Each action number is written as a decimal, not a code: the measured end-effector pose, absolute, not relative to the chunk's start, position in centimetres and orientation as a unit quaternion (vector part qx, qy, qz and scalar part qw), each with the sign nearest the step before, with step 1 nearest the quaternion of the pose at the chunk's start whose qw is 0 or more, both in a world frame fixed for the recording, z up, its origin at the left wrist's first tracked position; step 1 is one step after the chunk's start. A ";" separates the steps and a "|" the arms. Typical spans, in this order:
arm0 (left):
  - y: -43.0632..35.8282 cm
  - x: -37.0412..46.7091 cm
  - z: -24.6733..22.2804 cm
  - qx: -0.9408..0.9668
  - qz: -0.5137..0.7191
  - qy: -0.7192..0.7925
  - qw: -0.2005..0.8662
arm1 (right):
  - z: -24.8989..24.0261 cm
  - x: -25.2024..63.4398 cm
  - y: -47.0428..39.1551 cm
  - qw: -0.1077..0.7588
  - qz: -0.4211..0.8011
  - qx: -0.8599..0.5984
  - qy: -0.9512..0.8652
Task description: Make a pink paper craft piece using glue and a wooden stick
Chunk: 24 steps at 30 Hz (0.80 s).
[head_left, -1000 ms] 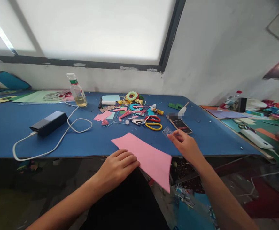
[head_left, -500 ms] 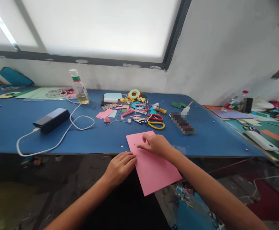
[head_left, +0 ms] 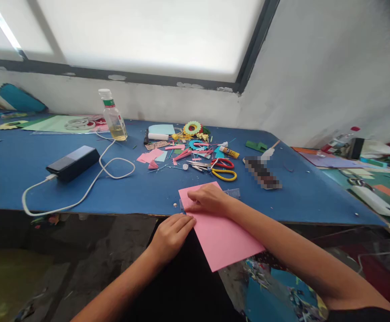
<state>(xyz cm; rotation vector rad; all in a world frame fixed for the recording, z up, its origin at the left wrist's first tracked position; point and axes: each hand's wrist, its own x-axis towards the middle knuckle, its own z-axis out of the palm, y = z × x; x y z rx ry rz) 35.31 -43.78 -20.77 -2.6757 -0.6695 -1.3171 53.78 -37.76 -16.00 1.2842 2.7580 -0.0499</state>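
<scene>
A pink sheet of paper (head_left: 224, 239) lies slanted over the blue table's front edge, its lower part hanging out over my lap. My left hand (head_left: 173, 235) grips the sheet's left edge near the table edge, fingers together and thumb hidden. On the upper part of the paper rests my right hand (head_left: 210, 199), its index finger bent and its thumb apart from it, with nothing visible between them. A clear ruler (head_left: 234, 193) lies under the paper, showing at both sides.
Scissors with red and yellow handles (head_left: 224, 174), a glue tube (head_left: 228, 152) and paper scraps (head_left: 151, 155) lie beyond the sheet. To the left are a black power bank (head_left: 74, 163), its white cable (head_left: 81, 200) and a bottle (head_left: 116, 120). A blurred phone-like object (head_left: 263, 173) lies right.
My right hand has slid left across the paper, towards its left edge. More of the clear ruler shows beside the sheet. The view has shifted slightly.
</scene>
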 end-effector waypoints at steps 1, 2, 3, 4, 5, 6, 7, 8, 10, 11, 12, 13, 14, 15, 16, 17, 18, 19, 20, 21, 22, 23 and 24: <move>-43.8 35.3 -20.8 -0.873 -0.433 -0.219 0.042 | -16.1 53.7 -37.3 0.052 -0.010 0.424 0.904; -43.8 35.4 -20.8 -0.872 -0.435 -0.219 0.041 | -16.1 53.5 -36.9 0.054 -0.004 0.428 0.902; -43.8 35.4 -20.7 -0.871 -0.437 -0.220 0.041 | -16.2 53.4 -36.6 0.055 0.003 0.431 0.900; -43.8 35.4 -20.7 -0.870 -0.439 -0.221 0.040 | -16.2 53.3 -36.3 0.056 0.008 0.435 0.899; -43.8 35.5 -20.7 -0.869 -0.440 -0.223 0.039 | -16.3 53.1 -36.0 0.057 0.013 0.438 0.897; -43.8 35.5 -20.6 -0.868 -0.441 -0.224 0.039 | -16.3 53.0 -35.8 0.057 0.018 0.440 0.896; -43.8 35.6 -20.6 -0.867 -0.442 -0.226 0.038 | -16.3 52.9 -35.7 0.056 0.021 0.442 0.895; -43.8 35.6 -20.6 -0.866 -0.442 -0.229 0.037 | -16.3 52.9 -35.5 0.055 0.025 0.444 0.894; -43.9 35.7 -20.5 -0.865 -0.442 -0.235 0.035 | -16.3 52.7 -35.3 0.050 0.033 0.450 0.891; -43.9 35.7 -20.5 -0.864 -0.442 -0.240 0.034 | -16.3 52.7 -35.1 0.047 0.037 0.454 0.889; -43.9 35.7 -20.4 -0.863 -0.441 -0.244 0.033 | -16.3 52.6 -35.0 0.044 0.041 0.458 0.887; -43.9 35.8 -20.4 -0.862 -0.441 -0.249 0.032 | -16.3 52.5 -34.8 0.041 0.045 0.463 0.884; -43.9 35.8 -20.4 -0.861 -0.440 -0.253 0.031 | -16.3 52.5 -34.6 0.037 0.049 0.467 0.882; -43.9 35.8 -20.4 -0.860 -0.439 -0.257 0.031 | -16.4 52.4 -34.5 0.033 0.052 0.471 0.880; -43.9 35.8 -20.3 -0.859 -0.439 -0.261 0.030 | -16.4 52.3 -34.3 0.028 0.055 0.475 0.878; -43.9 35.8 -20.3 -0.859 -0.438 -0.264 0.029 | -16.4 52.2 -34.1 0.023 0.058 0.479 0.876; -43.9 35.8 -20.3 -0.859 -0.437 -0.267 0.028 | -16.4 52.2 -34.0 0.016 0.061 0.484 0.873; -43.9 35.8 -20.2 -0.859 -0.436 -0.269 0.026 | -16.5 52.1 -33.8 0.008 0.064 0.491 0.869; -44.0 35.9 -20.2 -0.859 -0.434 -0.271 0.024 | -16.6 52.1 -33.6 -0.002 0.067 0.499 0.864; -44.0 35.9 -20.2 -0.859 -0.433 -0.273 0.020 | -16.7 52.0 -33.5 -0.014 0.070 0.508 0.858; -44.0 35.9 -20.2 -0.859 -0.431 -0.275 0.016 | -16.8 52.0 -33.4 -0.028 0.074 0.517 0.852; -44.1 36.0 -20.2 -0.859 -0.430 -0.279 0.011 | -16.9 52.0 -33.2 -0.043 0.076 0.526 0.846; -44.1 36.0 -20.2 -0.859 -0.428 -0.282 0.004 | -17.0 52.1 -33.1 -0.058 0.079 0.533 0.840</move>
